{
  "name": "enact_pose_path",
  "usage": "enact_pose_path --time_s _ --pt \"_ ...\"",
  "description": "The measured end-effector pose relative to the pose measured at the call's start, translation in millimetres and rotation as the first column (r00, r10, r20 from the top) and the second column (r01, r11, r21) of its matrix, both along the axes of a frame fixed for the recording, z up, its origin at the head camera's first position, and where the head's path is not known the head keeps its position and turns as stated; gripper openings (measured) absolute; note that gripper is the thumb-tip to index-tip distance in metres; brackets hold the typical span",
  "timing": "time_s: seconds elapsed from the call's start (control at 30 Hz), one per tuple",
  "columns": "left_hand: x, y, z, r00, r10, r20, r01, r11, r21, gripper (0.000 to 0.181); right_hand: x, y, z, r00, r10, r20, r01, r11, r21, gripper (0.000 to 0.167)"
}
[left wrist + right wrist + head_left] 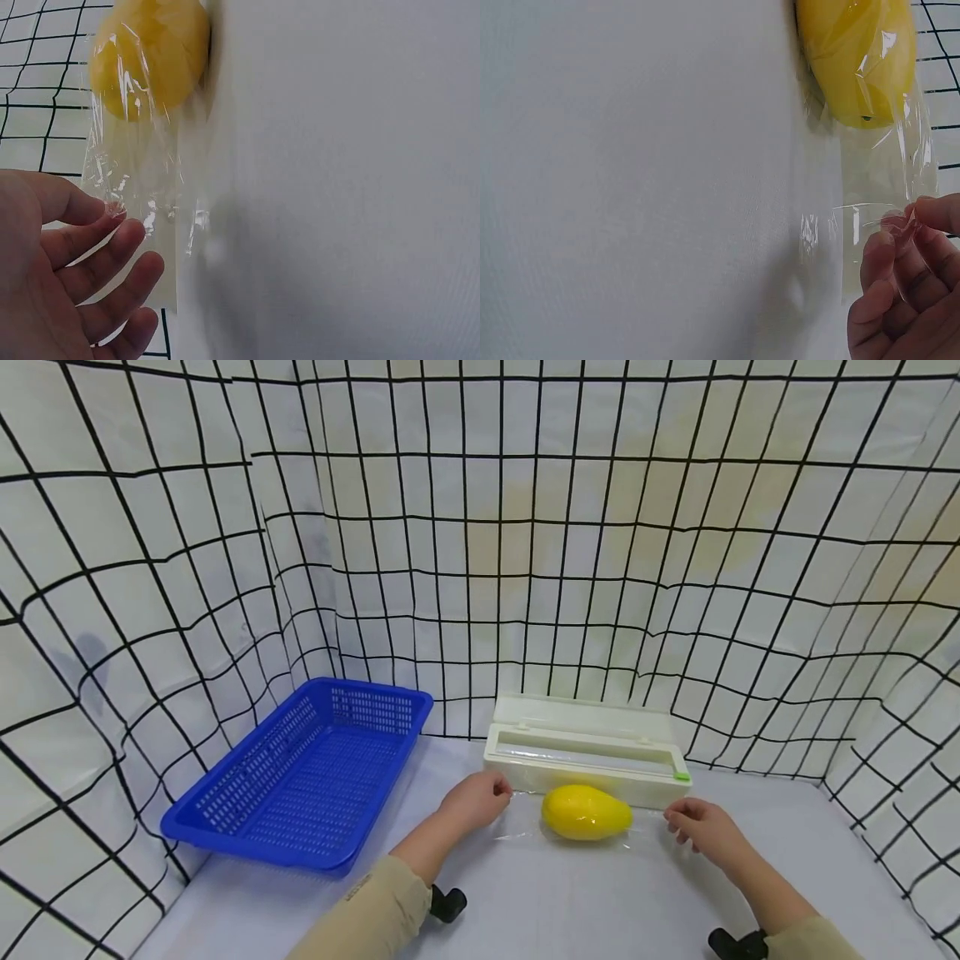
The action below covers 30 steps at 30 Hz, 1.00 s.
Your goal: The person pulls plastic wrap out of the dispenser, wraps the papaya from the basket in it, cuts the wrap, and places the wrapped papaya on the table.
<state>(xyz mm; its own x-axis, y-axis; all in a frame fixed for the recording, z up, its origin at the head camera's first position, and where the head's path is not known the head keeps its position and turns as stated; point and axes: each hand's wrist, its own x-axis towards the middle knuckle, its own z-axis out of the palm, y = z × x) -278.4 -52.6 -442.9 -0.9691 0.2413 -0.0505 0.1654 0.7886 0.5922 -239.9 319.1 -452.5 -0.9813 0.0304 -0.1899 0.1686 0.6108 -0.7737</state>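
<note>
I have the yellow fruit (587, 812) on the worktop (570, 902), clear film (124, 184) over it, left hand (474, 800) and right hand (701, 831) pinching either side. Uneven pulling could tear the film or roll the fruit. Behind, the open white box (645, 789) holds a roll (585, 758); the blue basket (311, 793) shows bare mesh.

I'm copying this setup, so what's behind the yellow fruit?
Behind the yellow fruit sits the open white box, a roll of clear film showing inside. In the head view, the fruit hides part of the box's lower front, so that patch cannot be seen.
</note>
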Motion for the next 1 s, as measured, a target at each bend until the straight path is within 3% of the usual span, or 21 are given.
enact_pose_path --time_s 0.1,0.2,0.3,0.33,0.4,0.5,0.53,0.57,0.63,0.73,1.0 --pt "6.4 4.4 3.1 1.000 0.010 -0.028 -0.011 1.000 -0.029 0.025 2.0 0 -1.9 1.000 -0.007 -0.005 0.007 1.000 -0.003 0.030" --pt "15.2 10.4 6.3 0.993 0.026 -0.114 -0.035 0.996 -0.083 0.037 2.9 0 -3.5 1.000 -0.007 -0.014 0.006 1.000 -0.015 0.030" --pt "25.9 18.4 9.5 0.968 -0.024 -0.252 -0.010 0.991 -0.130 0.039 2.7 -1 -5.4 1.000 -0.021 -0.009 0.021 0.999 -0.031 0.029" --pt "29.7 21.4 11.0 0.951 -0.074 -0.300 0.029 0.988 -0.151 0.038 2.7 -1 -6.1 1.000 -0.021 -0.007 0.021 0.999 -0.033 0.029" --pt "37.0 28.3 12.9 0.902 -0.209 -0.377 0.137 0.968 -0.211 0.034 2.3 -1 -7.1 1.000 -0.023 -0.005 0.022 0.999 -0.041 0.029" --pt "44.5 37.4 12.9 0.804 -0.422 -0.419 0.290 0.893 -0.343 0.033 2.0 -2 -7.7 1.000 -0.023 -0.003 0.023 0.999 -0.049 0.030" --pt "45.8 39.9 12.9 0.779 -0.468 -0.416 0.321 0.869 -0.377 0.034 2.2 -2 -7.1 1.000 -0.022 -0.005 0.022 0.998 -0.051 0.030" --pt "46.2 42.2 11.9 0.765 -0.500 -0.407 0.340 0.849 -0.404 0.036 2.2 -2 -6.7 1.000 -0.024 -0.006 0.024 0.998 -0.054 0.031" --pt "45.5 45.4 9.9 0.756 -0.529 -0.386 0.348 0.824 -0.448 0.042 2.6 -2 -6.0 1.000 -0.029 -0.004 0.029 0.998 -0.060 0.031" --pt "40.3 48.6 5.0 0.766 -0.530 -0.365 0.338 0.814 -0.473 0.050 3.0 -2 -5.9 1.000 -0.028 -0.007 0.027 0.997 -0.070 0.032" --pt "25.0 50.4 -3.4 0.791 -0.504 -0.347 0.331 0.830 -0.449 0.053 5.0 10 -2.7 0.999 -0.033 -0.042 0.031 0.999 -0.026 0.042"
